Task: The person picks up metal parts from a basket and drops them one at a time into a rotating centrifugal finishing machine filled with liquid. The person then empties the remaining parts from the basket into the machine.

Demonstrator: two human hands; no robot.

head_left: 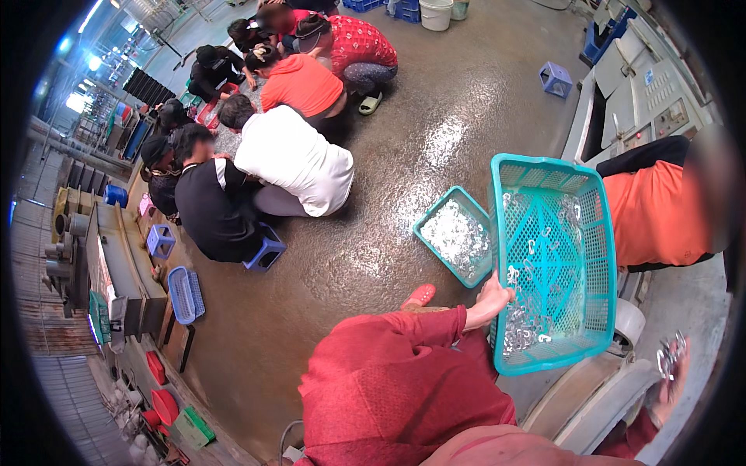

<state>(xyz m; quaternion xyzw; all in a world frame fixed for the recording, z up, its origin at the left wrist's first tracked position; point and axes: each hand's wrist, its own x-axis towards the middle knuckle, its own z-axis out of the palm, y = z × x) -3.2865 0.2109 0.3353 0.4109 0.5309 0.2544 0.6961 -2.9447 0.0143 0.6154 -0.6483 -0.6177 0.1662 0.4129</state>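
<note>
My left hand (488,301) is closed on the side rim of a teal plastic basket (608,233), which is tilted toward me. Shiny C-shaped metal pieces (524,330) are heaped in its near left corner, and a few more are scattered over its mesh bottom. Off to the right of the basket, my right hand (678,382) holds several of the same metal pieces (670,356) in its fingers. It is near a curved grey machine part (614,408). On the wet floor beyond the left hand stands a second teal basket (420,230), filled with shiny pieces.
A person in an orange shirt (657,210) is close at the right, beside a grey machine (653,101). Several people crouch together at the upper left, one in a white shirt (299,159). A purple stool (556,79) and a blue basket (186,295) stand on the floor.
</note>
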